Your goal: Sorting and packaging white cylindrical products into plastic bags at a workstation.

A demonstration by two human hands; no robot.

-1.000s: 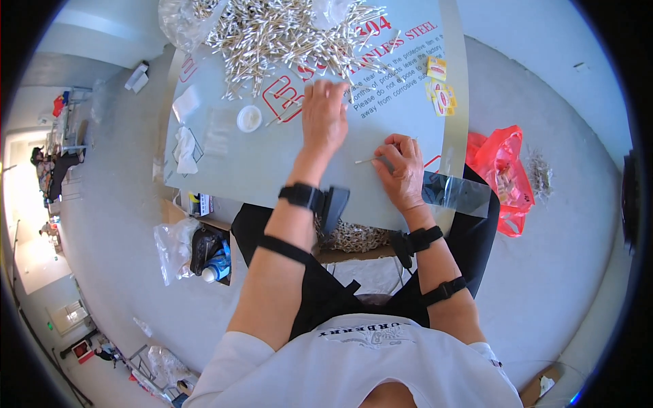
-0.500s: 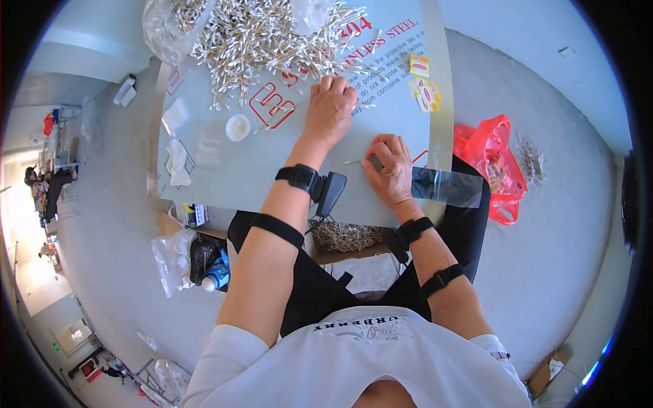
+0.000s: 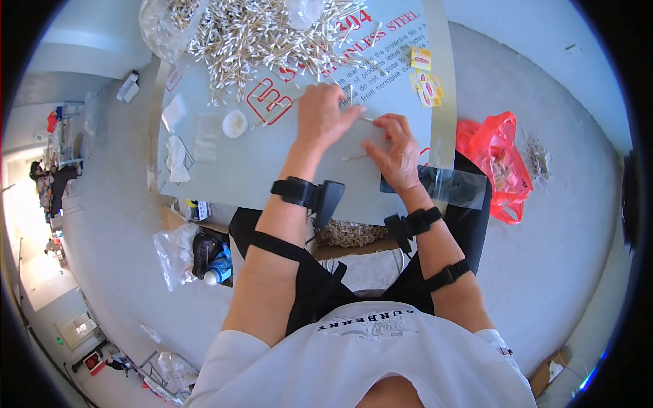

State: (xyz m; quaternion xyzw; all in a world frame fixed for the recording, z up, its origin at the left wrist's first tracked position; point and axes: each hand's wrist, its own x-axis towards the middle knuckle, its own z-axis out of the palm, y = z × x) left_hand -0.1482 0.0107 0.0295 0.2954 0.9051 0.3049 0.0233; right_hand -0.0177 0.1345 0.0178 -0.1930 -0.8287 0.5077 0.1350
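Observation:
My left hand [image 3: 321, 117] is just below the pile of cotton swabs [image 3: 255, 47], its thumb stretched to the right, away from the bent fingers. Nothing shows clearly in its grasp. To its right, my right hand [image 3: 394, 151] has thumb and forefinger apart. A single cotton swab [image 3: 368, 120] shows at the right forefinger's tip, close to the left thumb; whether it is gripped I cannot tell. Another swab [image 3: 354, 158] is beside the right thumb, over the tabletop. A small round white container [image 3: 235, 124] stands left of my left hand.
Small yellow packets [image 3: 427, 88] lie at the right of the film-covered table [image 3: 272, 177]. Clear plastic bags rest around the pile. White tissue [image 3: 177, 161] lies at the left. On the floor are a red plastic bag [image 3: 500, 163] and, between my legs, a box of swabs [image 3: 350, 234].
My left hand has drawn back from the pile, and its thumb has spread. My right hand has moved slightly up with thumb and forefinger parted; a swab now shows between the hands.

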